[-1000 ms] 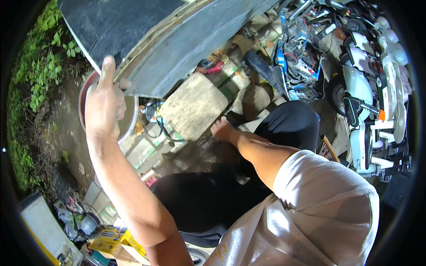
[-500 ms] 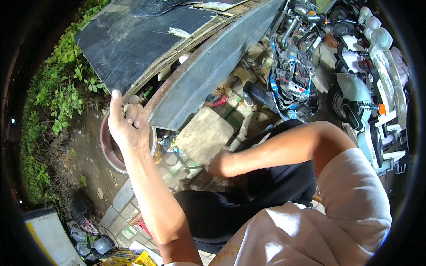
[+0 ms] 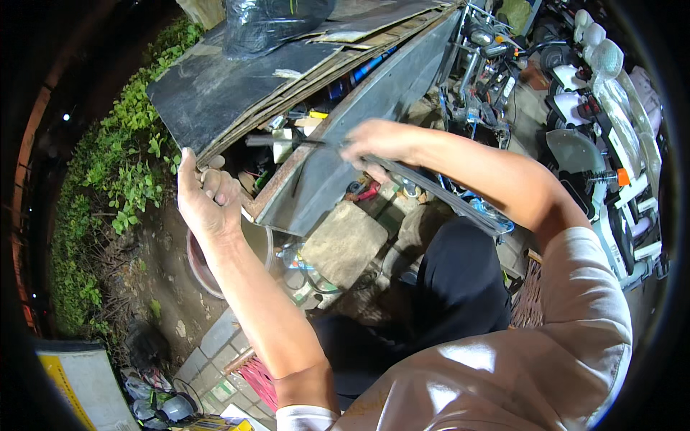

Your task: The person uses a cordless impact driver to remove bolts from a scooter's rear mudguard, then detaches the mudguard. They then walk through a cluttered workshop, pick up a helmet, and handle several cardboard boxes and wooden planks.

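My left hand [image 3: 212, 194] grips the near corner of a stack of worn black-faced boards [image 3: 219, 93], raised over a grey metal box [image 3: 284, 208] with a rusty edge. Assorted objects [image 3: 282, 144] show in the gap beneath. My right hand [image 3: 377, 144], smeared by motion, is closed on a long, dark grey strip [image 3: 438, 194] held over the box's front, sloping down to the right. What kind of thing the strip is, I cannot make out. Below lie a beige stone slab [image 3: 343, 241] and a reddish round basin [image 3: 203, 266], partly hidden by my left arm.
White scooter-like vehicles [image 3: 611, 179] crowd the right, with metal parts [image 3: 489, 65] behind. Bushes and dirt [image 3: 100, 208] run along the left. A dark wrapped bundle [image 3: 273, 21] sits on the boards. A woven seat [image 3: 525, 294] and a pale case [image 3: 86, 381] are nearer me.
My right hand has risen from beside the slab to the box's top, now with the long strip in it. The view has shifted, showing more of the gap under the boards.
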Demonstrator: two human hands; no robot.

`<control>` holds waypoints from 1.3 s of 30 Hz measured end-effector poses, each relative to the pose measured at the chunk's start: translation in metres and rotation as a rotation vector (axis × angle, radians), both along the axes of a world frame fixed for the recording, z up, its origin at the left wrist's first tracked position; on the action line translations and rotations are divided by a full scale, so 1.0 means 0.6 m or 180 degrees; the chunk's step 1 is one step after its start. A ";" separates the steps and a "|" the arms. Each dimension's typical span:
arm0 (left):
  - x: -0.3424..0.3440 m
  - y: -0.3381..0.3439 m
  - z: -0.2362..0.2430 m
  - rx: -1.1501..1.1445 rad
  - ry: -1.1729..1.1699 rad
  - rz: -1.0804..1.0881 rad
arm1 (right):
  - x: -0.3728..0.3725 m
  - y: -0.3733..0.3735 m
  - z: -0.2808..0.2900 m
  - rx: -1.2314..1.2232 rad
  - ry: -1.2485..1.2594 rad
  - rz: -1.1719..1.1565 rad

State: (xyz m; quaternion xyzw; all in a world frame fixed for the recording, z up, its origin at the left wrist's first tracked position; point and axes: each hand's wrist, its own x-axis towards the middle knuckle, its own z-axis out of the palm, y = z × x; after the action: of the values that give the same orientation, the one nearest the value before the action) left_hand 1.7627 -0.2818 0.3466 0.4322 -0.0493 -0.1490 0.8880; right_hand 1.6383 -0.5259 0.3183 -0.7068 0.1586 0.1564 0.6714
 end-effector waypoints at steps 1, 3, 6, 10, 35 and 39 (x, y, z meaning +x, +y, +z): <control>-0.001 0.000 0.000 -0.0004 0.0013 -0.0030 | 0.034 -0.002 0.002 -0.0107 0.0247 -0.0506; -0.001 0.002 -0.002 -0.0010 0.0118 -0.0072 | 0.101 -0.011 0.009 0.0804 -0.0543 -0.2657; 0.002 0.008 -0.007 -0.0043 0.0145 -0.0152 | 0.046 -0.003 -0.051 0.0521 -0.0990 -0.2753; -0.002 0.017 -0.034 -0.0003 0.0209 -0.0109 | -0.085 0.050 -0.147 0.0202 -0.0659 -0.1824; 0.032 0.101 -0.146 0.3915 -0.0513 0.0411 | -0.665 -0.240 -0.661 0.2485 -0.0266 -0.5040; 0.024 0.114 -0.198 0.3093 0.0330 -0.0109 | -0.635 -0.208 -0.631 0.2387 -0.0583 -0.4892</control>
State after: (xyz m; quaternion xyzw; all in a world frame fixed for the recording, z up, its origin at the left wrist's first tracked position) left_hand 1.7770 -0.2132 0.2279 0.7878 0.0631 -0.1907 0.5822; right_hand 1.2574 -0.6508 -0.0604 -0.1445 0.4763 -0.3572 0.7903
